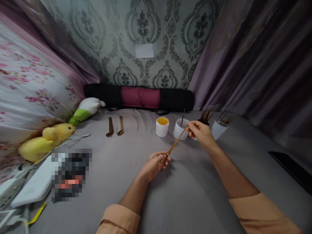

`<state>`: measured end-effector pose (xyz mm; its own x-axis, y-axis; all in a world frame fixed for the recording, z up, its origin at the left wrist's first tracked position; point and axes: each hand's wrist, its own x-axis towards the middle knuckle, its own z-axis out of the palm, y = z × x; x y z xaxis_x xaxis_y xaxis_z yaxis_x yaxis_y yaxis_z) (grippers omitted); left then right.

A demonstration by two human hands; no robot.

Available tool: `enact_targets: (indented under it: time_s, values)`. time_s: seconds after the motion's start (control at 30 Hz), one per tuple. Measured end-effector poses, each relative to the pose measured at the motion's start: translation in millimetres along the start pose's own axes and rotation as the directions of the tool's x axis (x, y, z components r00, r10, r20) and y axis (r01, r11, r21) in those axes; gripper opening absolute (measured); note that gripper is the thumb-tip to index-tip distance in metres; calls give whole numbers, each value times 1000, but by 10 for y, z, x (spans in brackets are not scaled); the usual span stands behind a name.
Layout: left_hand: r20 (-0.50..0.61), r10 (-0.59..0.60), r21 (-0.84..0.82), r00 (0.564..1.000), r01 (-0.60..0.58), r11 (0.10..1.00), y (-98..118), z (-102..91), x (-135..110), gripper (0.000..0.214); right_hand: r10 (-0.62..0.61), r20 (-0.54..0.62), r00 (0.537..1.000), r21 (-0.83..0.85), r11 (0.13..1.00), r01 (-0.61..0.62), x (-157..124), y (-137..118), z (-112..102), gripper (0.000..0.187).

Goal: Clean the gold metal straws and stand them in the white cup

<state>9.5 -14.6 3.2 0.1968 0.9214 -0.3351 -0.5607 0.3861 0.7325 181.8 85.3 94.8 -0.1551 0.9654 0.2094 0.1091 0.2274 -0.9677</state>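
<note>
Left hand (154, 165) below stick (176, 142), right hand (201, 132) above

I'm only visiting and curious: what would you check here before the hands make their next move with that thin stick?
1. Left hand grip on the lower end of the thin golden stick: ok, fingertips pinch it.
2. Right hand grip on the upper end: ok, pinched.
3. Stick off the grey bed sheet: ok, held slanted in the air.
4. Cup of yellow liquid upright: ok, standing apart from both hands.
5. White cup beside it upright: ok, with a dark stick standing in it, close to the right fingers.
6. Held stick clean or coated: cannot tell, too thin to see.
</note>
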Motion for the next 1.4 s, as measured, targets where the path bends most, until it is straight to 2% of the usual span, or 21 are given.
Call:
enact_targets:
  time_s: [0.57,0.87,1.2,1.4]
  values:
    - [-33,-21,-17,999,20,1000,53,26,-27,22,21,-38,999,-10,1000,-22,33,-10,-83,30]
    - [-44,-27,-163,999,20,986,87,-28,-33,20,-35,-164,986,-9,999,34,194,-140,-324,23]
    - [-49,-59,-234,997,46,971,113,-70,-6,17,-100,-369,924,-51,995,87,435,-451,-585,13]
    - [-39,-58,-239,998,47,970,111,-78,1,17,-145,-462,875,-131,987,95,515,-487,-709,12]
